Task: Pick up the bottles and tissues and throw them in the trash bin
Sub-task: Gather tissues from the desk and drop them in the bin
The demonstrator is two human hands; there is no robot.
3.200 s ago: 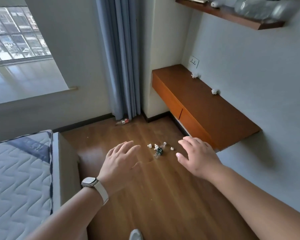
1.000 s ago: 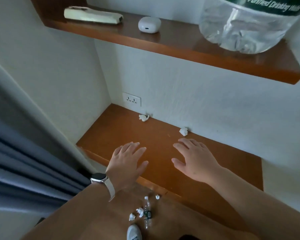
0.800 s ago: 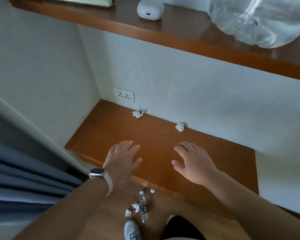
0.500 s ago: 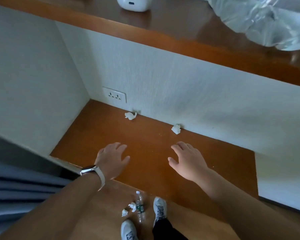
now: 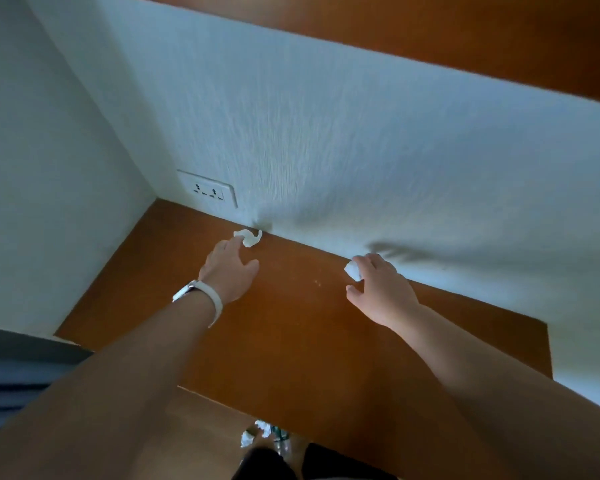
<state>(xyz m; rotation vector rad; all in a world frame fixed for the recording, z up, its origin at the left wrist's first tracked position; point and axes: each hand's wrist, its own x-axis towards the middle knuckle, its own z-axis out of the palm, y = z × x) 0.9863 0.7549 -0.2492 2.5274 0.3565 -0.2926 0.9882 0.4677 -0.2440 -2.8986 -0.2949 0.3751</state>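
Observation:
Two crumpled white tissues lie on the brown desk (image 5: pixel 291 334) against the wall. My left hand (image 5: pixel 227 271), with a white watch on its wrist, reaches forward and its fingertips touch the left tissue (image 5: pixel 249 237). My right hand (image 5: pixel 383 289) arches over the right tissue (image 5: pixel 352 270); the fingers touch its top and the thumb stays apart below it. On the floor under the desk's front edge lie more tissues (image 5: pixel 262 427) and a clear plastic bottle (image 5: pixel 280 441), partly hidden by my legs. No trash bin is in view.
A white wall socket (image 5: pixel 209 194) sits in the corner just above the desk. The underside of a wooden shelf (image 5: pixel 465 36) hangs overhead. A grey-blue curtain (image 5: pixel 14 368) is at the lower left. White walls close the desk on the left and back.
I have leaned in over the desk. Both hands moved forward from mid-desk to the wall, the left reaching the left tissue and the right reaching the right one.

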